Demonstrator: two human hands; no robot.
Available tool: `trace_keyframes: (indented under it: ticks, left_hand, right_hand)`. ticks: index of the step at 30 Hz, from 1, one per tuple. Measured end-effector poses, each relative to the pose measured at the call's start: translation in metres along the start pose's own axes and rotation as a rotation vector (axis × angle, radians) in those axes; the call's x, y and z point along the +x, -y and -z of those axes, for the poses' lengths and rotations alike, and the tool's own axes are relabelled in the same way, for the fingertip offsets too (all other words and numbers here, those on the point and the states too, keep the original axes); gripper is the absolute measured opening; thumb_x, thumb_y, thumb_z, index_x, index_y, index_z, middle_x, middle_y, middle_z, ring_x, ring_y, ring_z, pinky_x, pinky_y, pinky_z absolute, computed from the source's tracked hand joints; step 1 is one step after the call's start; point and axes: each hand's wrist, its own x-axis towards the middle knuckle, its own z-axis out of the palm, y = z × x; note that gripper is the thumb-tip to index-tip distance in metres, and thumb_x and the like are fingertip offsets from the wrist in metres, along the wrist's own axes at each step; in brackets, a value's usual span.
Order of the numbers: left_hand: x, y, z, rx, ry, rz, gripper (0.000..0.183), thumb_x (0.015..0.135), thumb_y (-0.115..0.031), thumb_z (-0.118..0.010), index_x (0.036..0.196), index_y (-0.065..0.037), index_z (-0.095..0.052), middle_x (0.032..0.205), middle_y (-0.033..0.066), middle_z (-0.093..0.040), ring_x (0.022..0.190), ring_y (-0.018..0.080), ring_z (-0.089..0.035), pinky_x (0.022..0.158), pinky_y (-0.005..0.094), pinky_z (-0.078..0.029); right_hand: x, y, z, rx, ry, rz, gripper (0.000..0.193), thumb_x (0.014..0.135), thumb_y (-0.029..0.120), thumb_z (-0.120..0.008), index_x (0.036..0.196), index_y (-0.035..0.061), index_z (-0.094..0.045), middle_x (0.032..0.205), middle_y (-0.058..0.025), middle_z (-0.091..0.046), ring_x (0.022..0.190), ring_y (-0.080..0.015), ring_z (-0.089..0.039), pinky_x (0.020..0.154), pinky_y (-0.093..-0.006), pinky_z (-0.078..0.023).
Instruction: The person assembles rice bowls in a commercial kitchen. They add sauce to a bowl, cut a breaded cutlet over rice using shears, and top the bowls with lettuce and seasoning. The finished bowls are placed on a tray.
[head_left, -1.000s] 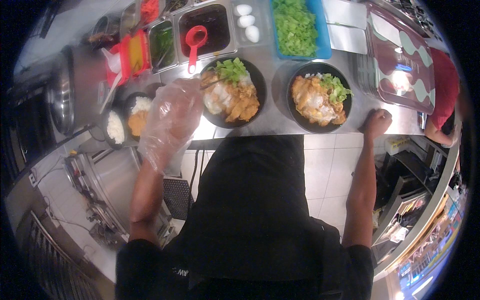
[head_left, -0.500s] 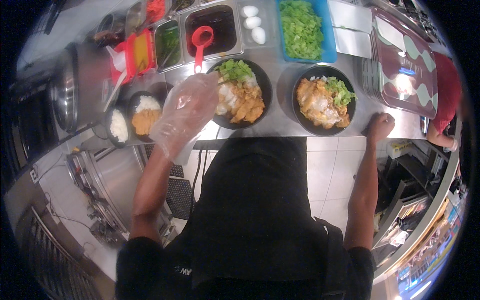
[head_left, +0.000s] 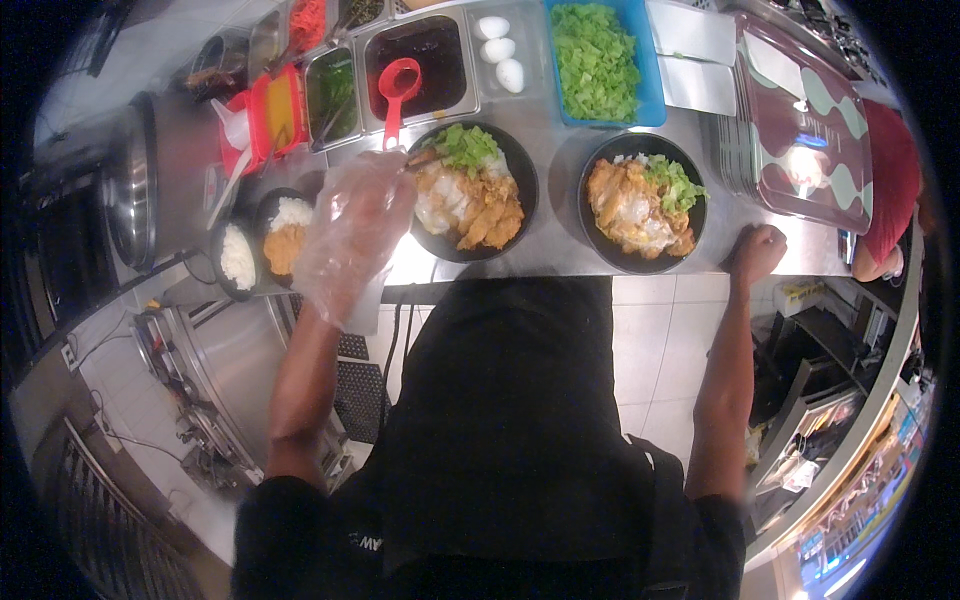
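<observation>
My left hand [head_left: 362, 210], in a loose clear plastic glove, hovers at the left rim of a black bowl [head_left: 530, 190] of rice, fried cutlet with egg, and chopped lettuce [head_left: 467, 150]. The glove's folds and blur hide its fingers, so I cannot make out a grip. Just beyond it, the red ladle [head_left: 400, 85] leans in a pan of dark sauce [head_left: 440, 65], its handle end close to the glove. My right hand [head_left: 760, 253], bare and closed in a fist, rests on the counter edge, right of a second filled black bowl [head_left: 640, 213].
Beyond the bowls stand a blue tub of lettuce [head_left: 597, 65], white eggs [head_left: 497, 52] in a tray, and a pan of greens [head_left: 333, 95]. Rice-and-cutlet dishes [head_left: 283, 240] sit at left. Stacked maroon trays [head_left: 805, 140] lie at right, near another person's arm [head_left: 880, 262].
My left hand has drawn back slightly left, away from the lettuce in the bowl. My right fist stays on the counter. The other person's hand at far right has shifted.
</observation>
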Motion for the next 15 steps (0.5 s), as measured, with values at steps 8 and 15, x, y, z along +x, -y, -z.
trace_keyframes:
  ticks: [8,15]
  left_hand:
    - [0.017,-0.035,0.036,-0.062,-0.094,0.179,0.025,0.086,-0.011,-0.072,0.110,-0.006,-0.073,0.107,0.0168,-0.072,0.101,0.0340,-0.069,0.090,0.0439,-0.054]
    - [0.075,-0.125,0.001,-0.090,-0.139,-0.460,0.028,0.084,-0.010,-0.075,0.111,-0.011,-0.074,0.122,0.0078,-0.070,0.111,0.0255,-0.066,0.093,0.0385,-0.053]
  right_hand:
    - [-0.010,0.023,0.002,-0.007,-0.106,0.009,0.029,0.093,0.026,-0.053,0.096,0.0011,-0.067,0.099,-0.0207,-0.065,0.097,-0.0403,-0.060,0.087,-0.0513,-0.048]
    - [-0.009,0.028,0.001,0.008,-0.132,0.022,0.022,0.090,0.020,-0.056,0.096,0.0014,-0.066,0.097,-0.0206,-0.064,0.092,-0.0413,-0.061,0.084,-0.0520,-0.049]
